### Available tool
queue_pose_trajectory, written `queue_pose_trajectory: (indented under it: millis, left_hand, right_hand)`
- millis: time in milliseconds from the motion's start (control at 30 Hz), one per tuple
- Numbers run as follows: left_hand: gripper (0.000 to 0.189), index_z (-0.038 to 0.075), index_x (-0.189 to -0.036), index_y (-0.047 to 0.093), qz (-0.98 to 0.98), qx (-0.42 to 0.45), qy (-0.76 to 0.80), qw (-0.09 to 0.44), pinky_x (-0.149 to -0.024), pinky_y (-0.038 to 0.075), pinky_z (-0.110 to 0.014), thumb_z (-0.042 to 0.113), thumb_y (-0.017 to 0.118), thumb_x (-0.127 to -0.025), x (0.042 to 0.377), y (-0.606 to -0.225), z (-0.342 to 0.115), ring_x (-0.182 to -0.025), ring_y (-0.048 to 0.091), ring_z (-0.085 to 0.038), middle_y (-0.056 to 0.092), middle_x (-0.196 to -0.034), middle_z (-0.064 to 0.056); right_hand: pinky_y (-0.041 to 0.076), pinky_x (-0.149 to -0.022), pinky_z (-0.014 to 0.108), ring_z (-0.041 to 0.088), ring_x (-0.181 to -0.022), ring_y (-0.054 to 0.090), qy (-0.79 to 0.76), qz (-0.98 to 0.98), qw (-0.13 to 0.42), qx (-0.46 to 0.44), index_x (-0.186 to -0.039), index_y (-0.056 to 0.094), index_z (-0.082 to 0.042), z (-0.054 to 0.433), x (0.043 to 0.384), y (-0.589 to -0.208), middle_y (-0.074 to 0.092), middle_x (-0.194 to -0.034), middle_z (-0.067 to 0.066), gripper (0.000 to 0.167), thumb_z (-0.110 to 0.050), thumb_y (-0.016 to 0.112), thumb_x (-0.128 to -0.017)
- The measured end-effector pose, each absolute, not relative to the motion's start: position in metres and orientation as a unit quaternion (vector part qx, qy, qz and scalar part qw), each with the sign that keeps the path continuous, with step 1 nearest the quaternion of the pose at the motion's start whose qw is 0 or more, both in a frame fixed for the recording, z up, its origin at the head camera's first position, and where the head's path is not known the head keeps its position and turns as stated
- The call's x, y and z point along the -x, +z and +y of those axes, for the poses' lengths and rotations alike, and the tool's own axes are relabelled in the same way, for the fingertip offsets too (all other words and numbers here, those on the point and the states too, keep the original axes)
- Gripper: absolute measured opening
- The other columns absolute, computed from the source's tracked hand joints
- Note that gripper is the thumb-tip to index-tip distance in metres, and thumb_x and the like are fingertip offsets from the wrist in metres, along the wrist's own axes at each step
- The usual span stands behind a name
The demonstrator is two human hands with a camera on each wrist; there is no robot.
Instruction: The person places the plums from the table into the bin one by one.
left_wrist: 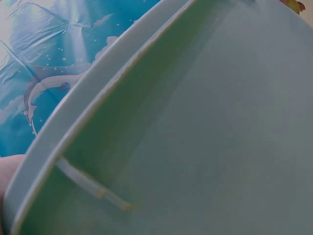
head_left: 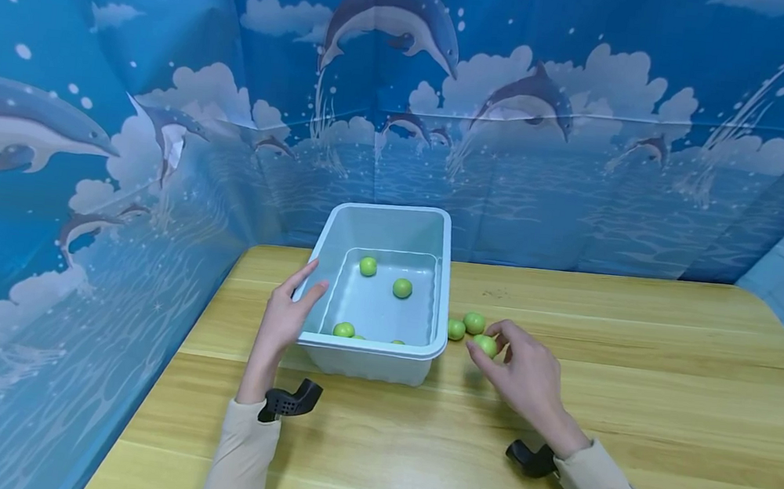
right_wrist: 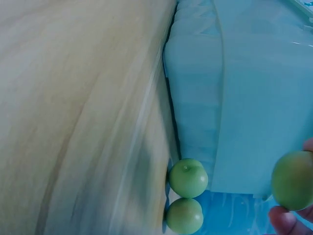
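A pale blue plastic bin (head_left: 369,366) stands on the table with several small round green fruits inside, one near its middle (head_left: 402,288). My left hand (head_left: 283,317) holds the bin's left rim between thumb and fingers; the left wrist view shows only a bit of this hand (left_wrist: 9,171) beside the rim. To the right of the bin, my right hand (head_left: 527,372) pinches a green fruit (right_wrist: 293,181) between thumb and fingers, lifted off the table. Two more green fruits, one (right_wrist: 188,177) nearer and another (right_wrist: 184,216) touching it, lie beside the bin's right wall.
The wooden table (head_left: 668,397) stretches out to the right of the bin and in front of it. A blue curtain (head_left: 582,184) printed with dolphins hangs behind the table and along its left side. Each wrist carries a black camera mount.
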State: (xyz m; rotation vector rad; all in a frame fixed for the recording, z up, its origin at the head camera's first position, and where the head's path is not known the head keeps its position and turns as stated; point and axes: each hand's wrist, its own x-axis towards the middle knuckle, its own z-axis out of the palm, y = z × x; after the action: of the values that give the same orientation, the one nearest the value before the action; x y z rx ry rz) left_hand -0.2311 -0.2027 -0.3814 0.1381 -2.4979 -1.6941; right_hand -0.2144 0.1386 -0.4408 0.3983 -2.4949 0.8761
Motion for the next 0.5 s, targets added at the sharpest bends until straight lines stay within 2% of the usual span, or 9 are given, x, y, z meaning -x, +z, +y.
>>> queue_pose_trajectory:
  millis: [200, 500]
  left_hand:
    - [0.057, 0.021, -0.145, 0.042, -0.825, -0.044, -0.56, 0.061, -0.108, 0.024, -0.048, 0.04, 0.058, -0.094, 0.231, -0.381, -0.203, -0.139, 0.023, -0.026, 0.03, -0.151, -0.008]
    - [0.057, 0.021, -0.145, 0.043, -0.824, -0.046, -0.562, 0.061, -0.108, 0.025, -0.047, 0.041, 0.059, -0.093, 0.231, -0.382, -0.203, -0.138, 0.024, -0.026, 0.03, -0.151, -0.008]
  right_hand:
    - [0.034, -0.043, 0.025, 0.009, -0.055, 0.044, 0.328, -0.892, 0.27, -0.158, -0.087, 0.064, -0.014, 0.137, 0.215, -0.438, 0.056, -0.069, -0.006, 0.024, -0.035, 0.073, -0.081]
    - [0.036, -0.045, 0.026, 0.009, -0.056, 0.046, 0.349, -0.87, 0.298, -0.178, -0.087, 0.063, -0.012, 0.134, 0.213, -0.429, 0.054, -0.066, -0.006, 0.023, -0.028, 0.076, -0.078]
